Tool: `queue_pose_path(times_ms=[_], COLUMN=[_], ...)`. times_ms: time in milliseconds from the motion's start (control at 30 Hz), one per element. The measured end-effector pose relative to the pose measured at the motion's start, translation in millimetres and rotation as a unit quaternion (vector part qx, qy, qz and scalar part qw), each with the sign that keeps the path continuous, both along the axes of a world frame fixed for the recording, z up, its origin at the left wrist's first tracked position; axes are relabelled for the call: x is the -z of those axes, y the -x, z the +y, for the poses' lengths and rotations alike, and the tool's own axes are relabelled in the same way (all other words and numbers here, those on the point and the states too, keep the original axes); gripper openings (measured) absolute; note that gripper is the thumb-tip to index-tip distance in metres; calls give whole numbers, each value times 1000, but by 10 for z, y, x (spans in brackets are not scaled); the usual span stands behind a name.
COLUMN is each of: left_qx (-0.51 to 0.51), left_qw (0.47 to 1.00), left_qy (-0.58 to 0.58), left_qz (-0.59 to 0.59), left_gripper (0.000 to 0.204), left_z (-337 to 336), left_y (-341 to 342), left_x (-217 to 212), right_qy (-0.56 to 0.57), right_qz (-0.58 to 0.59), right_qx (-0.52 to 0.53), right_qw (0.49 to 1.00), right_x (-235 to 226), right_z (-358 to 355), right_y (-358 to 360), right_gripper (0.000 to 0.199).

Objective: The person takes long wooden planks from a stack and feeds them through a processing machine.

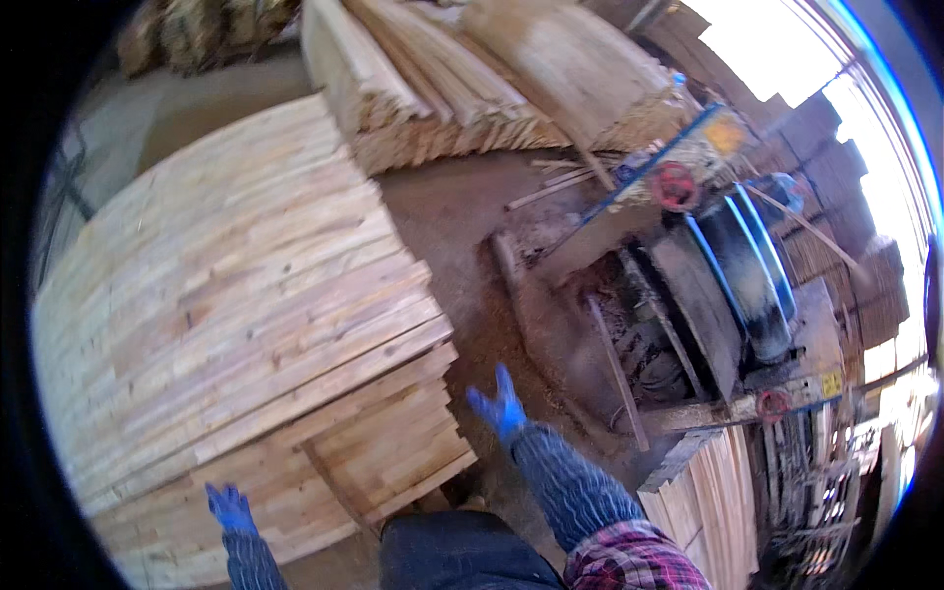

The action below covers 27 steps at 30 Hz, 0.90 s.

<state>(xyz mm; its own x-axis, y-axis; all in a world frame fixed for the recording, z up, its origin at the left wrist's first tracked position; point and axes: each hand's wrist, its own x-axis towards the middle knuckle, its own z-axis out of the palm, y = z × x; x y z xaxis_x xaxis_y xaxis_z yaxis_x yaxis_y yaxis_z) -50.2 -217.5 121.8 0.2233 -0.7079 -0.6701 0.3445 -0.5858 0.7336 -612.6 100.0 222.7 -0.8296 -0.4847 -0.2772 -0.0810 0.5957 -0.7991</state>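
My left hand (231, 509), in a blue glove, is over the near side of a big stack of pale wooden boards (246, 305), fingers apart and nothing in them. Whether it touches the wood I cannot tell. My right hand (502, 405), gloved in blue too, reaches out beyond the stack's right edge above the brown floor. Its thumb and fingers spread apart, and it holds nothing. A thin wooden strip (334, 480) lies against the stack's near side, between my hands.
To the right stands a dusty machine with a blue-edged drum (747, 280) and a red handwheel (675, 185). A loose strip (618, 374) leans at its front. More stacked boards (560, 69) lie at the back, and a bundle of planks (703, 501) stands near right.
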Motion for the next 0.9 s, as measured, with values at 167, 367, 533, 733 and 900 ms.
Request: queue_pose_path(times_ms=[167,367,533,733,900], left_qx=[186,742,845,860,894], left_qw=[981,646,374,412,367], left_qy=[-24,94,227,209,167], left_qz=[-46,-151,-308,-217,-194], left_gripper=[45,50,47,47,52], left_z=[548,1527,2759,4499,5733], left_y=[-189,1207,3493,5680,6416], left_x=[222,429,615,422,274], right_qy=[-303,-276,-196,-196,-200], right_qz=[-95,-129,-148,-107,-126], right_qx=[24,245,510,657,730], right_qw=[948,920,825,720,641], right_x=[-757,-947,-1023,-950,-711], right_z=[2182,4957,6616,7727,8007], right_y=[-597,-1187,-1878,-3058,-3569], right_gripper=[122,125,101,94,87])
